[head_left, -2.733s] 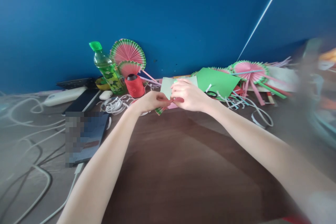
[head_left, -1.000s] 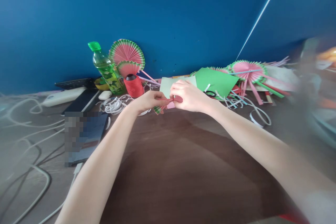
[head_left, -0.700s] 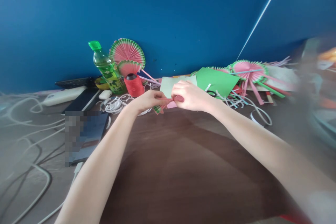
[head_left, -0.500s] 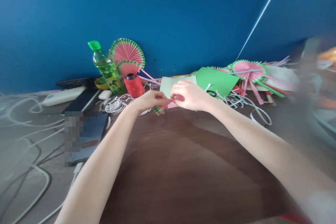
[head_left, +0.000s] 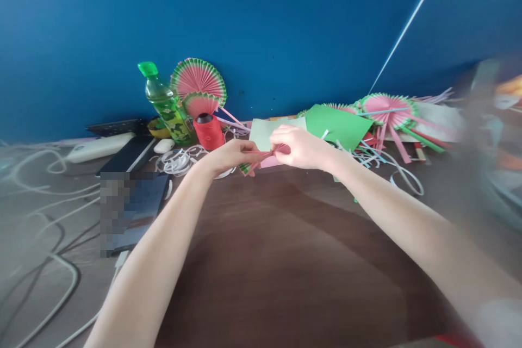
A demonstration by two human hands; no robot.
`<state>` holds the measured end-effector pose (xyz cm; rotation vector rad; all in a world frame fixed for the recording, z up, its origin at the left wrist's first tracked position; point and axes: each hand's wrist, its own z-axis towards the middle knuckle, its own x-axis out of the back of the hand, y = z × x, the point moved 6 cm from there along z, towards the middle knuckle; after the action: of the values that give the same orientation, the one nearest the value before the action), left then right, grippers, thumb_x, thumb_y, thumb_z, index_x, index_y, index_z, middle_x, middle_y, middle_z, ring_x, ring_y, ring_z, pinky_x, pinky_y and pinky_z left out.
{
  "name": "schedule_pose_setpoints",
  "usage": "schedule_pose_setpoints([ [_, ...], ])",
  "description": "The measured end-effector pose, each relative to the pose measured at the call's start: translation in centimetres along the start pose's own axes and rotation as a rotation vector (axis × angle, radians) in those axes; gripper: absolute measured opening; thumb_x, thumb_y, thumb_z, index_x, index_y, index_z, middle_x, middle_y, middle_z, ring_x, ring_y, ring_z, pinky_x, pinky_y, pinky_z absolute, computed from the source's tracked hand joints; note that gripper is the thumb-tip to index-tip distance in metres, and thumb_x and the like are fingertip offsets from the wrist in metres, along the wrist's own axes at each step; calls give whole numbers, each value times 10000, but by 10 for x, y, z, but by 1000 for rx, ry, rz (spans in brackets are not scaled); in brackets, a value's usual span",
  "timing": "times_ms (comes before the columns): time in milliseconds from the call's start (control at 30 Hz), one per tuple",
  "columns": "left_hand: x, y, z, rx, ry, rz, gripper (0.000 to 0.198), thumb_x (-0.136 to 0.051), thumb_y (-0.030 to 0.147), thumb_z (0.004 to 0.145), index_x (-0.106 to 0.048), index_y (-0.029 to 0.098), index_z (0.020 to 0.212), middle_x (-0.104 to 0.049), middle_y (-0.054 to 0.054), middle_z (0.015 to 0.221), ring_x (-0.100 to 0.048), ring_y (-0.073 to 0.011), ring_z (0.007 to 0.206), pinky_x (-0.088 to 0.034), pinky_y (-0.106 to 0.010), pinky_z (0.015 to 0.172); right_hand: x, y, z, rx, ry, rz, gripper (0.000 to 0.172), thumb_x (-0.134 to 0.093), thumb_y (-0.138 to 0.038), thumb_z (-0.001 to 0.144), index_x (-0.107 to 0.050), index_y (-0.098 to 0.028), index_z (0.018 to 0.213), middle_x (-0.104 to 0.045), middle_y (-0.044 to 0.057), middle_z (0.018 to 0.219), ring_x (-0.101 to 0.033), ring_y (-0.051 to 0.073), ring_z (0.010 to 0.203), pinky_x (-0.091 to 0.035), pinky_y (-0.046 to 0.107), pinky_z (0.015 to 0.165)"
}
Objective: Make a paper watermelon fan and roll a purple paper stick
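**Pink pleated paper, folded but not fanned out**

The left hand (head_left: 230, 155) and right hand (head_left: 302, 148) are holding the pleated pink paper (head_left: 248, 167) just above the bench (head_left: 285, 261), fingers clamping its ends. It isn't spread open yet. Finished fans (head_left: 198, 79), a green sheet (head_left: 338, 126) and loose strips (head_left: 177, 162) are crowding in behind.

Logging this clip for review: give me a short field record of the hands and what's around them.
surface: brown table, blue wall behind
left hand: pinches the green-edged end of the pleated paper
right hand: pinches its other end
behind hands: pale sheet, green sheet
left side: bottle, red spool, fan, tablet, cables
right side: more fans, paper strips
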<state>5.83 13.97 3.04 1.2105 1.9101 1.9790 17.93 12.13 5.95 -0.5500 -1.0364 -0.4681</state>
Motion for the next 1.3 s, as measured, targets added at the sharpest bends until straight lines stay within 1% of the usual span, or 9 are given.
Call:
schedule_pose_setpoints([
  [100,2,0,-1,8,16,16,338,-640,489,684,-583,156,677,-621,-25,615,-561,-111,560,-436,-256,568,-1,-1,0,-7,-7,11,104,-456,-92,733,-483,-175,675,-489,19,704,-427,151,744,-314,281,678],
  [200,3,-1,-1,12,24,24,325,-646,475,681,-596,154,677,-611,-22,584,-560,-115,549,-425,-251,550,-5,-3,0,-16,-39,-13,67,-492,-172,764,-516,-172,702,-512,19,719,-431,151,736,-303,294,708],
  [300,1,-1,0,-2,5,19,327,-645,477,679,-609,152,683,-609,-26,578,-556,-118,524,-424,-260,538,-9,-5,0,-15,-51,-64,175,-531,-277,778,-484,-172,645,-482,6,677,-408,141,697,-286,295,706],
  [367,0,-1,1,-11,-4,21,329,-644,480,677,-614,152,687,-606,-27,572,-558,-122,523,-425,-263,538,-11,-5,0,-17,-48,-73,216,-531,-301,786,-465,-170,627,-474,3,672,-395,136,684,-277,290,697],
  [533,-2,-1,2,-2,-13,21,339,-635,484,686,-609,147,693,-597,-21,567,-559,-117,536,-435,-251,544,-13,-1,1,-18,-41,-59,206,-469,-224,812,-453,-166,615,-472,7,677,-384,131,690,-265,284,686],
  [767,-2,2,0,13,-32,32,314,-641,459,687,-590,151,646,-602,-23,566,-555,-119,531,-421,-253,541,-14,-2,0,-29,-70,-15,192,-481,-193,781,-403,-169,607,-416,6,662,-377,129,688,-256,256,603],
  [1000,-3,4,-2,10,-64,84,320,-626,467,688,-593,157,617,-589,-9,535,-537,-118,521,-404,-250,535,-15,-6,-1,-113,-135,-75,240,-525,-193,746,-346,-176,587,-393,8,644,-361,141,700,-232,254,581],
  [1167,-3,4,-2,10,-66,92,309,-625,456,692,-594,156,625,-591,-12,534,-541,-120,526,-403,-250,539,-16,-2,-3,-117,-143,-59,236,-523,-212,742,-343,-182,592,-391,3,630,-364,136,670,-231,254,570],
  [1300,-1,2,-2,15,-62,91,303,-627,449,686,-606,148,653,-622,-34,601,-556,-129,545,-414,-256,543,-14,-1,-2,-83,-155,-95,186,-487,-200,750,-387,-179,595,-439,7,637,-386,139,676,-250,268,604],
])
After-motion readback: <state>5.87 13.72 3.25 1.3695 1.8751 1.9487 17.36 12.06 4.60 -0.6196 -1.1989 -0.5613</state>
